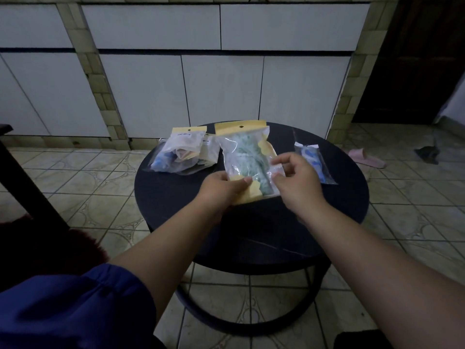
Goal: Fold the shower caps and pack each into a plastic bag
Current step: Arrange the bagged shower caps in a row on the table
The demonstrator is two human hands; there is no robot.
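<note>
A clear plastic bag with a yellow header point(245, 157) holds a folded green shower cap and is lifted over the round black table point(173, 205). My left hand point(222, 188) grips the bag's lower left corner with the thumb on top. My right hand point(295, 176) pinches the bag's right edge between thumb and fingers. Two packed bags point(185, 153) lie in a pile at the table's back left. A small clear bag with a blue cap point(315, 162) lies at the right.
White cabinet doors point(221, 89) and tiled pillars stand behind the table. A pink slipper point(366, 158) and a dark object lie on the tiled floor at the right. Dark furniture is at the left edge.
</note>
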